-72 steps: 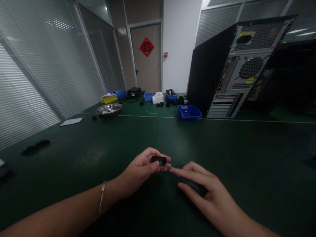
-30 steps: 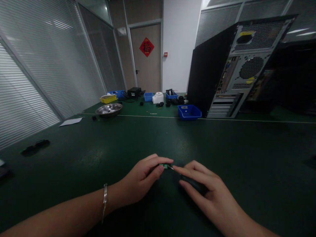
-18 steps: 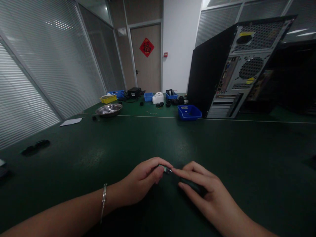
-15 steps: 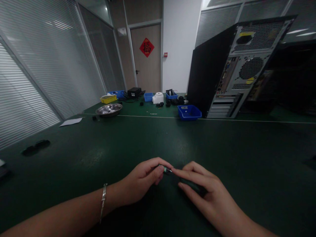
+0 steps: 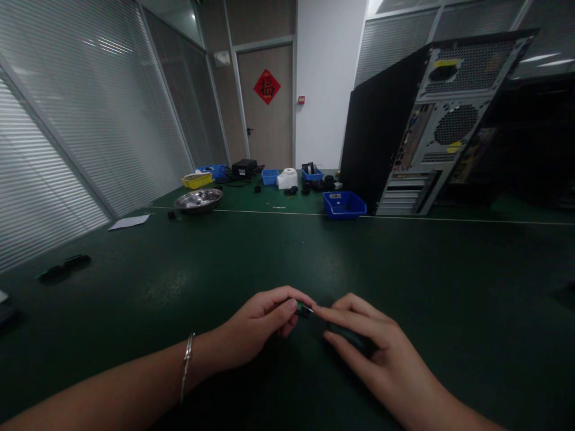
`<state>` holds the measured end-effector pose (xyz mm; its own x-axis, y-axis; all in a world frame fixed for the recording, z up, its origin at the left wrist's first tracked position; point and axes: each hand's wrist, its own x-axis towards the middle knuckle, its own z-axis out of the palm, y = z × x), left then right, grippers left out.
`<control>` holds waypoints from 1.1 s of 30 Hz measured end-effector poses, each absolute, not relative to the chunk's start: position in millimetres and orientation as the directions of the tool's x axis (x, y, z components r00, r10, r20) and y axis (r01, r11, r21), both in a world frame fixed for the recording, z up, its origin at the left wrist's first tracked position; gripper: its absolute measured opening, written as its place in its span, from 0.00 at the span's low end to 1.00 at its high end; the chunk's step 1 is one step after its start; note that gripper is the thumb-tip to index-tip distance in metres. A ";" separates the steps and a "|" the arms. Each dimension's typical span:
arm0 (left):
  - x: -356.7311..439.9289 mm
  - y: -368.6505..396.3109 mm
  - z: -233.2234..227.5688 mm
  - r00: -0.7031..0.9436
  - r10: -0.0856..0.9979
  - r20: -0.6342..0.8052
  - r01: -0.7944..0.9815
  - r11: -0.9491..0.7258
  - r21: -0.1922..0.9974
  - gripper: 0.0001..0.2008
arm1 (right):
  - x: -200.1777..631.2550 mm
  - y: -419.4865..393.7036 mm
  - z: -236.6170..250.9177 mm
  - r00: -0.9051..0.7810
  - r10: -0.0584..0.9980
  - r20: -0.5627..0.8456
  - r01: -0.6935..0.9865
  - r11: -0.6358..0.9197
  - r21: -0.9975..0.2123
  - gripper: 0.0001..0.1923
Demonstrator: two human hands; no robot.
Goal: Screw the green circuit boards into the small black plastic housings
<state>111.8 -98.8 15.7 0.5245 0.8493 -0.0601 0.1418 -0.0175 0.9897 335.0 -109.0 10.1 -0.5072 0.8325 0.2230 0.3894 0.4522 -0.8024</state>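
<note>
My left hand [image 5: 265, 323] pinches a small green and black part [image 5: 303, 309], like a little circuit board, between thumb and forefinger. My right hand [image 5: 375, 344] is closed around a dark, slim handled object [image 5: 348, 336], mostly covered by the fingers. Its exact kind cannot be made out. The right forefinger's tip comes up against the small part, near a bright metallic end. Both hands are just above the green tabletop [image 5: 242, 257], close together. A silver bracelet [image 5: 187, 365] circles the left wrist.
A blue bin [image 5: 344, 206] stands before a black computer tower [image 5: 386, 120] at the right. Farther back are a metal bowl [image 5: 198, 208], a yellow basket [image 5: 197, 185], a white device [image 5: 287, 178] and small dark parts. Dark objects [image 5: 65, 268] lie at left.
The small green part is turned slightly in my left fingers. My right hand stays nearly still.
</note>
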 end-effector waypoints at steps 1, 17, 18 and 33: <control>111.8 -98.5 13.9 0.519 0.853 -0.058 0.122 -0.007 0.992 0.15 | 335.0 -109.2 10.3 -0.506 0.834 0.219 0.387 0.447 -0.807 0.20; 109.1 -103.0 25.3 0.679 0.730 0.082 0.452 -0.503 0.736 0.11 | 334.8 -106.1 12.1 -0.435 0.879 0.197 0.370 0.374 -0.850 0.18; 109.7 -104.1 27.0 0.709 0.701 0.077 0.463 -0.544 0.699 0.10 | 334.3 -106.2 12.2 -0.432 0.879 0.202 0.363 0.374 -0.853 0.17; 110.9 -107.5 28.3 0.756 0.648 0.092 0.467 -0.632 0.618 0.10 | 335.5 -106.2 10.6 -0.442 0.872 0.212 0.353 0.386 -0.852 0.14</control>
